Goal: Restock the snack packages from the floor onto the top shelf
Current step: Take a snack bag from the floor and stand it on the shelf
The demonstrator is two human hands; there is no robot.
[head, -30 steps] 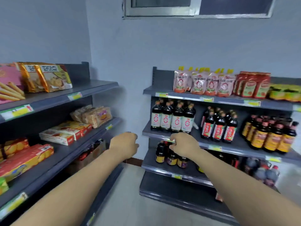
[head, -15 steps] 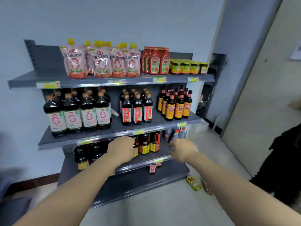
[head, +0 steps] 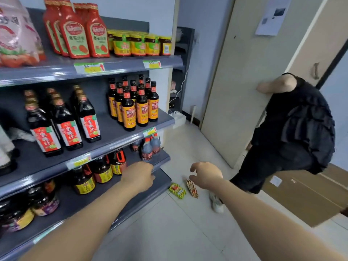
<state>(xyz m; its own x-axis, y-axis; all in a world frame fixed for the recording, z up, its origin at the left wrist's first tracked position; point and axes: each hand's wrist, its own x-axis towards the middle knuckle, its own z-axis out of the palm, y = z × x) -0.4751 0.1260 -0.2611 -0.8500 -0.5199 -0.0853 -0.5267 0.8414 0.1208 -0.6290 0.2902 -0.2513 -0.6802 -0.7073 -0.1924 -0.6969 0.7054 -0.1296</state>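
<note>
Two snack packages lie on the pale floor by the shelf's bottom corner: a yellow-green one (head: 177,190) and an orange-red one (head: 192,188) to its right. My right hand (head: 205,175) hovers just above the orange-red package, fingers loosely curled and apart, holding nothing. My left hand (head: 139,175) is stretched out in front of the lower shelf edge, fingers curled loosely, with nothing in it. The top shelf (head: 122,65) carries red sauce pouches (head: 79,31) and yellow-labelled jars (head: 139,45).
Dark sauce bottles (head: 137,106) fill the middle and lower shelves. A person in black clothes (head: 290,134) stands at the right beside a beige door (head: 243,78), one shoe (head: 216,203) close to the packages. A cardboard box (head: 305,194) lies behind them.
My view has swung right from the snack shelf past the sauce shelf and moved closer. The floor packages and the person have come into view. Both hands stay stretched forward and have dropped lower.
</note>
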